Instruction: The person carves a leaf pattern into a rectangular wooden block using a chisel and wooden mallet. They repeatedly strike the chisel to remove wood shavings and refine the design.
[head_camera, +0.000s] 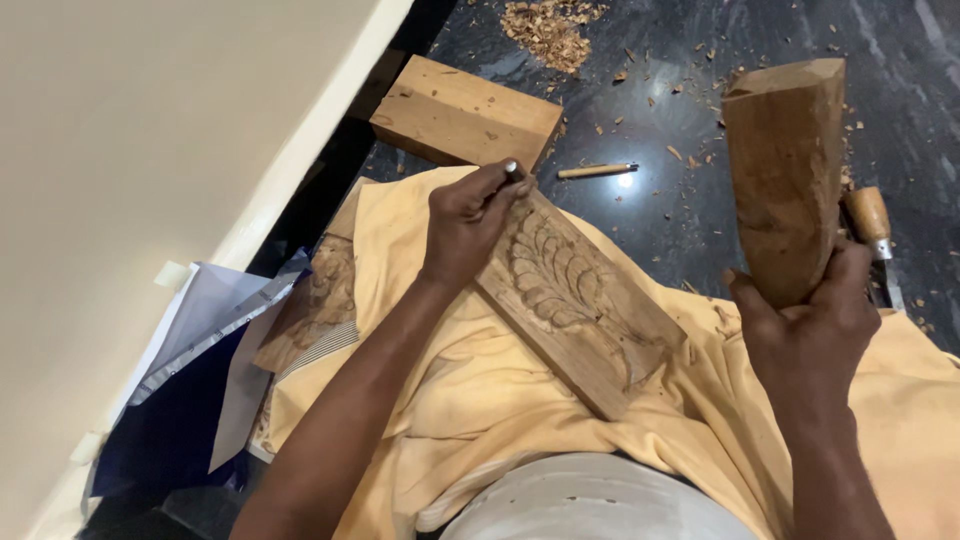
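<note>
- A dark polished stone floor (760, 60) is filling the upper right of the view, catching a bright glare and lying strewn with wood chips.
- A pile of shavings (548, 28) is sitting at twelve o'clock, well apart from the hands.
- A cream wall (130, 150) is running along the left side, from nine to eleven o'clock.
- A yellow cloth (470, 400) is lying over the person's lap, carrying the work.
- A carved wooden panel (580, 300) with a leaf pattern is resting tilted on the cloth at the centre.
- The left hand (465, 225) is pinching a thin chisel (513, 170), fingers closed narrowly round it, its tip seeming to meet the panel's upper end.
- The right hand (810, 320) is gripping a thick wooden mallet (785, 170) upright at two o'clock, fingers wrapped tight about its lower end.
- A plain wooden block (465, 112) is lying on the floor at eleven o'clock, just beyond the panel.
- A wooden-handled tool (597, 171) is lying on the floor at one o'clock.
- Another tool handle (868, 215) is showing behind the mallet.
- A second carved piece (320, 295) is peeking from under the cloth at nine o'clock, beside white and blue sheets (190, 330).
- No containers are in view.
</note>
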